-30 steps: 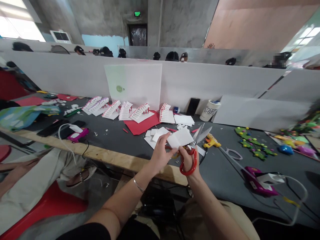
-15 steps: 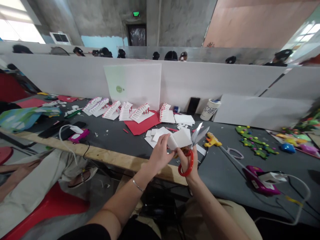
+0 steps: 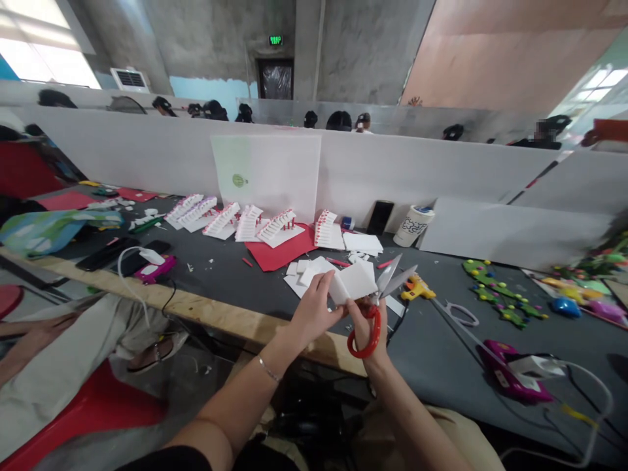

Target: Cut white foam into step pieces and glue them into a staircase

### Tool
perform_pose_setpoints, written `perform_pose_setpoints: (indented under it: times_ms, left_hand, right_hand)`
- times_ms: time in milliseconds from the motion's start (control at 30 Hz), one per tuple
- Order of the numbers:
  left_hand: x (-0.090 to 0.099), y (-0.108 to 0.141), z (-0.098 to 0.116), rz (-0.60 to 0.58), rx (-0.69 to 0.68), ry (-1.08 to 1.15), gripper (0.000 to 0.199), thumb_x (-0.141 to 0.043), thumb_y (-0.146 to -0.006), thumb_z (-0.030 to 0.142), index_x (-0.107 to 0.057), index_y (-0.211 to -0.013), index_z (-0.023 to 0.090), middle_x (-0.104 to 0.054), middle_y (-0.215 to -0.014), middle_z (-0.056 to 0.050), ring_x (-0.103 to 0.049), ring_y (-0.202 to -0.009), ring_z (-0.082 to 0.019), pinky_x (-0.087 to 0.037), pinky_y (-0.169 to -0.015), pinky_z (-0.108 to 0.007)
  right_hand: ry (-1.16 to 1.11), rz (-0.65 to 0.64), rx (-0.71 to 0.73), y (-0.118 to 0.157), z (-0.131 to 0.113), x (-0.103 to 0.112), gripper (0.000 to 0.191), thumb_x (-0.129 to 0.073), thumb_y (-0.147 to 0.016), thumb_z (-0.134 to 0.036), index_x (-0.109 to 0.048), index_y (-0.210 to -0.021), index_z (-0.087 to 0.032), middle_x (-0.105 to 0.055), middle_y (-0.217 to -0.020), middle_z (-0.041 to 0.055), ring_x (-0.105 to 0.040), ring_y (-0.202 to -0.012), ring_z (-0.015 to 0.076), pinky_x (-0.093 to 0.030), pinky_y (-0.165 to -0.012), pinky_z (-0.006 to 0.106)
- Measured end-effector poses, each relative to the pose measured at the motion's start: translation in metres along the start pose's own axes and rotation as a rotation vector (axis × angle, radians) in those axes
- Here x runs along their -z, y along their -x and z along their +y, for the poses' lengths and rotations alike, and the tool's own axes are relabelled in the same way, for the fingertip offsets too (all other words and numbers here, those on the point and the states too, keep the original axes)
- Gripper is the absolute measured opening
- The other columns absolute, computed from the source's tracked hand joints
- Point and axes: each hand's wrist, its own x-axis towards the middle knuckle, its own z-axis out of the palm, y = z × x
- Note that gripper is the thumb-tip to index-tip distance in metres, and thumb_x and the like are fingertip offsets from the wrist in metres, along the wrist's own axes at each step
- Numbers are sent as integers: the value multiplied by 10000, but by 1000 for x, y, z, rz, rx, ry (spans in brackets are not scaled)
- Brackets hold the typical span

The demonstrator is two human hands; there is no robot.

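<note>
Between my two hands is a folded piece of white card (image 3: 354, 281), held above the front of the table. The fingers of my left hand (image 3: 316, 306) pinch its left side. My right hand (image 3: 367, 326) has the red-handled scissors (image 3: 366, 340) hooked in it, blades parted and pointing up and away, while its thumb and fingers touch the card's lower edge. The blades stand to the right of the card and apart from it. Behind the card lie loose white paper pieces (image 3: 299, 269). A yellow glue gun (image 3: 417, 288) rests just right of the blades.
Small white stair-like paper models (image 3: 277, 229) line the back, some beside a red sheet (image 3: 275, 255). A phone (image 3: 380, 217) and a white cup (image 3: 413, 226) stand by the partition. A purple power strip (image 3: 515, 373) with cables lies right. Another person's legs (image 3: 73, 347) are at left.
The view has tilted slightly, so the scene sits a little lower. Both hands keep hold of the card and scissors, with hardly any shift between them.
</note>
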Motion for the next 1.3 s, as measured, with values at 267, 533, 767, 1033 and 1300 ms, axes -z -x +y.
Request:
perform_pose_setpoints:
  times_ms: [267,533,767,1033,1300]
  left_hand:
    - [0,4,2,15,33,180,786,-750,-752,272,-398,-1449,181,-530,-1350,-174,-601,-1154,-288,-510,-998,-439]
    - [-8,12,21,-19,267,816,464,-630,-859,490,-684,-1164,144,-727,-1135,-130,-682,-1043,-260,-526,-959,-365]
    - [-7,16,23,42,317,683,348,-604,-869,429,-752,-1036,161,-763,-1015,-80,-686,-994,-243,-527,-880,-294]
    - [0,12,16,76,221,408,332,-516,-926,374,-741,-1060,171,-761,-911,-48,-682,-811,-184,-521,-733,-237]
    - [11,13,18,60,-21,77,270,-490,-950,288,-725,-1025,180,-740,-811,-59,-666,-707,-154,-506,-707,-222]
  right_hand:
    - [-37,47,-63,-2,4,3,482,-765,-719,-349,-589,-1148,-216,-714,-982,48,-672,-860,200,-542,-856,390]
    - [-187,-36,-100,-5,3,8,406,-744,-743,-344,-634,-1106,-200,-722,-912,33,-666,-770,188,-551,-745,349]
    - [-165,-55,-112,-5,5,9,346,-754,-738,-354,-649,-1032,-206,-708,-852,29,-669,-795,203,-553,-736,348]
    - [-138,-30,-34,-13,1,11,434,-789,-724,-370,-597,-1083,-219,-661,-866,0,-636,-742,153,-538,-715,315]
    - [-176,46,10,-38,-9,34,461,-810,-688,-321,-565,-1071,-249,-634,-840,-48,-614,-678,109,-518,-706,287]
